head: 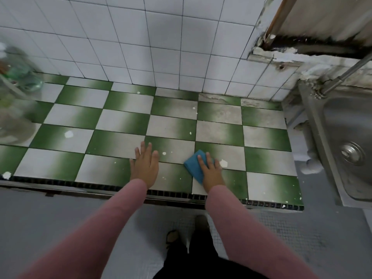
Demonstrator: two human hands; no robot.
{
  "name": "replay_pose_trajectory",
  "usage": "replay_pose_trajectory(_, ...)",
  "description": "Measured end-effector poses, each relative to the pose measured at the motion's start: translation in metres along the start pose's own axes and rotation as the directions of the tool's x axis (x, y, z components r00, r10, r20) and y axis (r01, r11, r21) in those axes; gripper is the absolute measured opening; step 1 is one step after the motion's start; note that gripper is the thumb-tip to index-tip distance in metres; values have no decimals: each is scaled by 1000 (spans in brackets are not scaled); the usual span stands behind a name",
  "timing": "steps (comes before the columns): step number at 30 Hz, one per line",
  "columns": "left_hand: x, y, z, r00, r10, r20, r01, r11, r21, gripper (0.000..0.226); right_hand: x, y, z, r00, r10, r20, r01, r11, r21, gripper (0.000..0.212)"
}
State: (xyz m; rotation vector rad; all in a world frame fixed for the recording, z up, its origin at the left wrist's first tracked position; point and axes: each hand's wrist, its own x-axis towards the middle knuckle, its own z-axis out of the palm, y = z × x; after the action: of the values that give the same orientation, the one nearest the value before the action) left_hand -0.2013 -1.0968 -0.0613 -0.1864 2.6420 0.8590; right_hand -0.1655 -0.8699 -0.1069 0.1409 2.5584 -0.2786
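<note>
The right hand [210, 171] lies flat on a blue cloth [194, 165], fingers straight and slightly spread, pressing it down onto the table [120, 121]. The cloth sits near the front edge of the table, right of the middle, across the joint between a green tile and a pale one. Its far corner and left side show from under the hand; the rest is covered by the palm. A white fleck [223, 163] lies just beside the fingertips on the right, touching neither the cloth nor the hand as far as can be seen.

The left hand [146, 168] rests palm down on the bare tiles, fingers straight and close together, holding nothing. It is apart from the cloth, with another small white speck [164, 153] between the two hands. Both arms wear pink sleeves [227, 214].

The table top is a green and white checkerboard of tiles (dotted here and there with more white specks). Behind it rises a white tiled wall [141, 47]. At the right end stands a steel sink [314, 125] with a round drain plug [351, 153] and a metal pipe [346, 74] above it. At the far left some blurred clear bottles [18, 77] stand on the table, well apart from both hands. Below the table edge is a grey floor [60, 218].
</note>
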Motion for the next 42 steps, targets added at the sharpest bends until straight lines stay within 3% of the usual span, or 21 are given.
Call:
replay_pose_trajectory(4,3,-2,-5,999,-19,-45,19,1000,17,53,6,-51,-5,990,-127,-67,121,989,-80,96)
replay_pose_trajectory(7,5,-6,-8,997,-20,-68,24,998,52,53,2,-80,5,969,-240,-55,227,958,-178,85)
replay_pose_trajectory(12,3,-14,-1,998,-3,-56,8,995,95,53,-3,-58,23,950,-299,-85,263,919,-293,77)
replay_pose_trajectory(16,-5,-18,13,999,35,-3,-34,989,142,54,0,-3,18,973,-175,-149,135,961,-242,67)
replay_pose_trajectory(19,-7,-23,23,997,66,40,-73,978,198,53,-1,31,13,981,35,-188,-44,998,-43,60)
replay_pose_trajectory(21,-8,-25,28,997,58,45,-66,978,198,53,-1,37,13,972,138,-189,-122,988,97,59)
replay_pose_trajectory(24,-7,-27,31,999,22,30,-27,986,165,54,2,18,19,969,162,-187,-137,981,139,64)
replay_pose_trajectory(31,-10,-45,33,999,-49,14,45,983,178,55,10,-64,36,978,-125,-165,136,989,57,70)
replay_pose_trajectory(37,-12,-51,32,999,-50,0,49,980,195,55,8,-77,48,913,-387,-126,378,921,-88,79)
replay_pose_trajectory(42,-16,-33,52,998,-27,56,14,974,227,56,-11,-14,50,933,-334,-135,337,941,-1,62)
